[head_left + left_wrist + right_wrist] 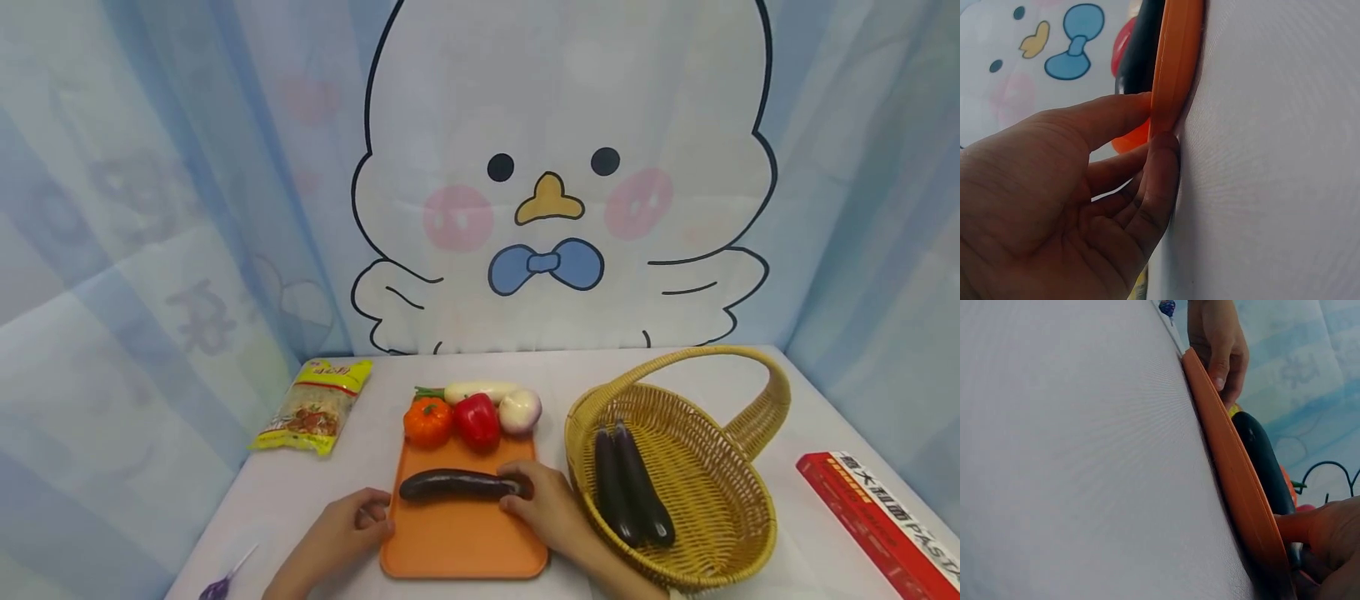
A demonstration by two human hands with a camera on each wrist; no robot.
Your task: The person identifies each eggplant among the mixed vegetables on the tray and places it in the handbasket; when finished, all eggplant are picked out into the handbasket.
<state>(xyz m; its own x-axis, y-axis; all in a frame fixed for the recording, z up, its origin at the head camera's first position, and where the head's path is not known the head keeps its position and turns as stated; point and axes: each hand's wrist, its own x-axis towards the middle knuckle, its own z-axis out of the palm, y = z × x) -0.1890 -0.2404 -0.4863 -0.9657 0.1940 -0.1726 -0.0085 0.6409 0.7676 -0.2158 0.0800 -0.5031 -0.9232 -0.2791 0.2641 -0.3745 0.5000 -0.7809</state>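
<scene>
Curtain cloth (135,275) in pale blue hangs down the left side and runs across the back, where a large white cartoon bird (562,92) wears a blue bow tie. At the near left corner of the white table (307,475) lies a small purple item (216,590) with a thin pale stick. Farther back is a yellow-ended food packet (311,406). Next comes the left hand (348,525), its fingers bent and its thumb and fingertips pinching the left edge of the orange tray (465,550), which lies flat. Along the tray's far end sit an orange pumpkin-like vegetable (428,422), a long white radish (480,391) behind the others, a red pepper (477,422) and a round white-and-purple vegetable (520,412). The dark eggplant (457,484) lies crosswise on the tray's middle, just nearer than this group, its stem end to the right. The right hand (551,508) grips that stem end between thumb and fingers. Just beyond that wrist stands a woven basket (712,500) with a tall handle; two more eggplants (633,487) lie side by side against its left part. At far right, a red pasta box (885,525) rests slantwise on the table.
</scene>
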